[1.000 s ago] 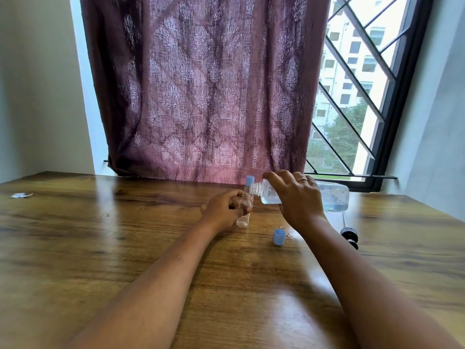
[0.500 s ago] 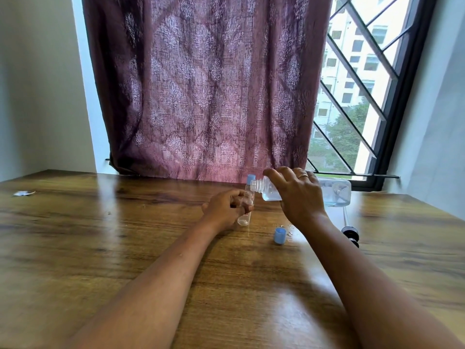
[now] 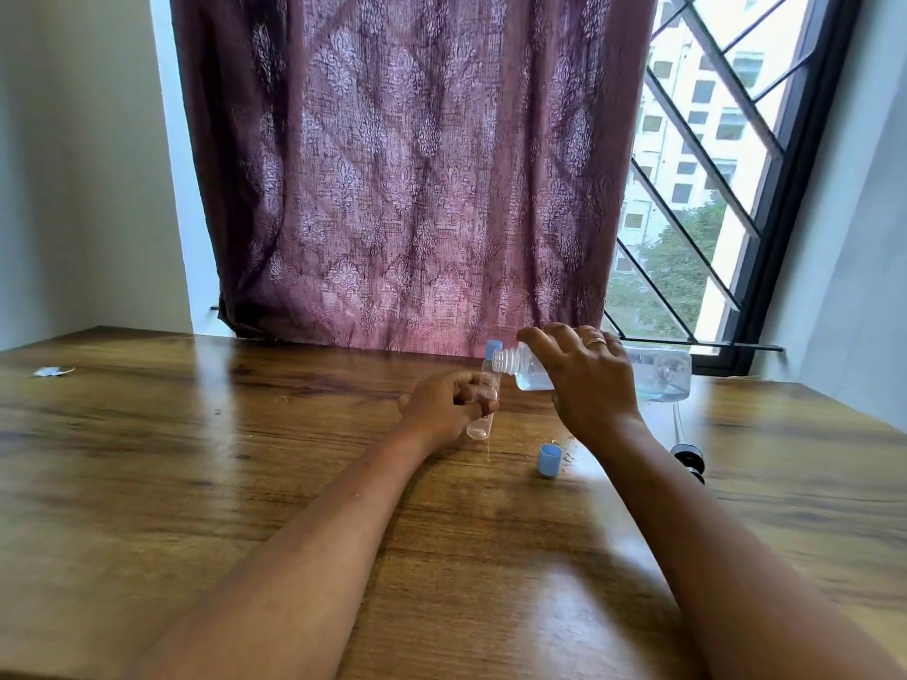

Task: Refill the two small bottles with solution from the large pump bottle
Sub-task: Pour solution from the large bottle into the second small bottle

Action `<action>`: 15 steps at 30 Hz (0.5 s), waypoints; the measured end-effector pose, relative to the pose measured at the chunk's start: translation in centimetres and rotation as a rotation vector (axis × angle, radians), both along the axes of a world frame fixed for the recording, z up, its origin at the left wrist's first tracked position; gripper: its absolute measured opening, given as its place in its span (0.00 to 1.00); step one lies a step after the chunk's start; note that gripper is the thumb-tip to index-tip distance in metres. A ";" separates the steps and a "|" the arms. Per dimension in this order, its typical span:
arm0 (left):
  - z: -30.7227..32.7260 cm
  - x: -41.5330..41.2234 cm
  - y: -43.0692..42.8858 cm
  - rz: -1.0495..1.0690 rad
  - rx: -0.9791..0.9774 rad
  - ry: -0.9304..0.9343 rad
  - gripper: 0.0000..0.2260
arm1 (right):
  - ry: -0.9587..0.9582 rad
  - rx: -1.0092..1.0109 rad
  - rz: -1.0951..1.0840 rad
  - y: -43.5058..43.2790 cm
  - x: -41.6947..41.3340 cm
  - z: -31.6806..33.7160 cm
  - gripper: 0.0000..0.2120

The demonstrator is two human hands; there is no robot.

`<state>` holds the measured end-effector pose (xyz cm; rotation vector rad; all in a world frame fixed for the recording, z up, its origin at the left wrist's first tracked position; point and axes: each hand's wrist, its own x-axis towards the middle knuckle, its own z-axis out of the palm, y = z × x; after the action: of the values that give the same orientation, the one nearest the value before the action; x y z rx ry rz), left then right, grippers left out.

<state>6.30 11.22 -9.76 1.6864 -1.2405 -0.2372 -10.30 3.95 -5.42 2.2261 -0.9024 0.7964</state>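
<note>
My right hand [image 3: 591, 382] grips the large clear bottle [image 3: 660, 375], tipped on its side with pale blue liquid inside. Its open threaded neck [image 3: 505, 359] points left, just above a small clear bottle [image 3: 481, 419]. My left hand [image 3: 444, 407] holds that small bottle upright on the wooden table [image 3: 245, 483]; it has no cap on. A second small bottle with a blue cap [image 3: 492, 347] stands right behind, mostly hidden. A loose blue cap [image 3: 548, 461] lies on the table between my arms. The black pump head with its tube [image 3: 687, 456] lies to the right.
A maroon curtain [image 3: 407, 179] hangs behind the table's far edge, with a barred window [image 3: 711, 188] to its right. A small scrap [image 3: 54, 371] lies at the far left of the table. Walls close in on both sides.
The large bottle's neck has stayed over the small bottle with hardly any shift. Both hands keep their grips; the view has only moved slightly.
</note>
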 end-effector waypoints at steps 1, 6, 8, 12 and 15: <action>0.0 0.0 0.0 0.006 -0.001 -0.007 0.16 | 0.003 -0.002 -0.001 0.0 0.0 0.0 0.35; -0.1 -0.1 0.0 0.023 0.006 -0.025 0.17 | 0.003 -0.010 -0.005 0.0 0.1 0.0 0.35; -0.1 0.0 -0.1 0.022 0.010 -0.020 0.17 | 0.008 -0.010 -0.007 0.0 0.1 0.0 0.35; -0.1 0.1 -0.1 0.013 0.004 0.000 0.18 | 0.012 -0.008 -0.007 0.1 0.1 0.1 0.34; -0.2 0.2 -0.2 0.017 0.006 -0.007 0.18 | 0.014 -0.005 -0.004 0.1 0.1 0.1 0.35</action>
<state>6.48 11.06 -9.93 1.7037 -1.2308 -0.2246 -10.17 4.05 -5.36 2.2219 -0.8970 0.7791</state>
